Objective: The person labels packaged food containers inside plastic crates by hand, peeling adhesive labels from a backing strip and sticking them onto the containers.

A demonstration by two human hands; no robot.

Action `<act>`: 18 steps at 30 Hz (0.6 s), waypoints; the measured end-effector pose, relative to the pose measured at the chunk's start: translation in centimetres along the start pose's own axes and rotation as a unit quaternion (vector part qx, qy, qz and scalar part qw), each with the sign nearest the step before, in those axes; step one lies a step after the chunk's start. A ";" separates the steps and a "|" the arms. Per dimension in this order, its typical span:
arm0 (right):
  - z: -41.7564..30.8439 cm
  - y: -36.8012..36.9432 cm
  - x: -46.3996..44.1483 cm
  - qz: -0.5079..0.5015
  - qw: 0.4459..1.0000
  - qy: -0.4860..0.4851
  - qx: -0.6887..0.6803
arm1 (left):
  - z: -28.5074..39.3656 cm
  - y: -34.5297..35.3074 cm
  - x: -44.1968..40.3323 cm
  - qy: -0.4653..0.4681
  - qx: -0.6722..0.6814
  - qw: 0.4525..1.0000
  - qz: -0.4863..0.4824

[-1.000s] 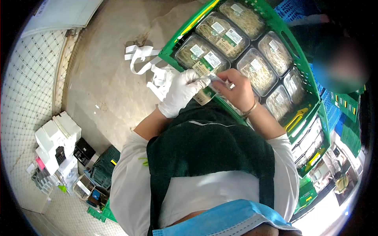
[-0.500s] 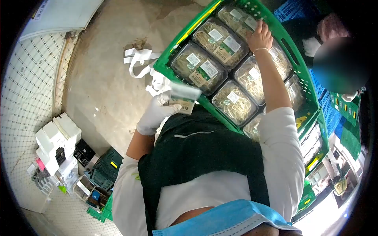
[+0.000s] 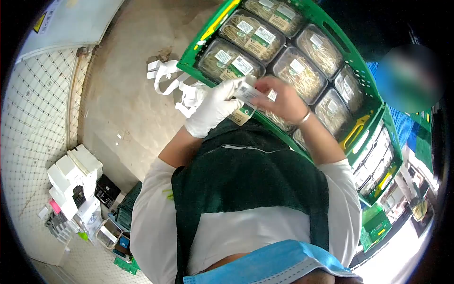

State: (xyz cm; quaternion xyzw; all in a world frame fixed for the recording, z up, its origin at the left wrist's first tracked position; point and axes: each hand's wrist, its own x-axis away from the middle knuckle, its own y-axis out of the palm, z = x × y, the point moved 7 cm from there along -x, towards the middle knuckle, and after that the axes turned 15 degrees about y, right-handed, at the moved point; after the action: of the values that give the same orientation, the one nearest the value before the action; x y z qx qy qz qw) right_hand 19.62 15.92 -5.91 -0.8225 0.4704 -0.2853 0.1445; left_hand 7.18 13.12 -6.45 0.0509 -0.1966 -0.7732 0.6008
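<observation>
My left hand point(image 3: 210, 110), in a white glove, is closed around a small stack of green and brown printed labels point(image 3: 242, 116). A white label point(image 3: 247, 93) with print sticks out above that stack. My bare right hand point(image 3: 285, 100) meets the white label, its fingers closed at the label's right end and slightly blurred. Both hands are over the near edge of a green crate point(image 3: 187, 57). Inside it sit several clear lidded packs point(image 3: 302, 75) of pale, stringy food resembling sprouts. Packs along the far left carry a white label plus a green and brown one; others show only one white label.
White strips of backing paper point(image 3: 163, 78) trail on the floor left of the crate. Another green crate of packs point(image 3: 378, 163) stands to the right. Blue crates point(image 3: 399, 125) are behind it. White boxes point(image 3: 73, 177) are piled at lower left. A blurred person point(image 3: 409, 78) is at upper right.
My right hand has left the upper pack, which now bears a green and brown label, and come back to the labels. My left hand has moved right and slightly up to meet it.
</observation>
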 end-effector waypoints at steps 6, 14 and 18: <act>0.2 -2.2 5.0 0.161 0.986 -0.032 -0.014 | -2.9 1.9 0.7 -0.023 -0.139 0.989 -0.045; 11.6 -3.0 7.2 0.053 0.971 0.217 0.090 | -1.7 -0.6 2.6 0.026 -0.151 0.985 -0.075; 16.1 2.5 6.1 0.145 0.933 0.095 0.314 | -3.9 -1.8 4.3 -0.073 -0.073 0.993 -0.052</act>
State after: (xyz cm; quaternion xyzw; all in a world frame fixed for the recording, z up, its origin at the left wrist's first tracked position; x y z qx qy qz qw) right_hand 30.03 8.90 -17.97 -0.6269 0.4825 -0.4712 0.3900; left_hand 5.56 8.42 -10.05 -0.0393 -0.1803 -0.8171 0.5462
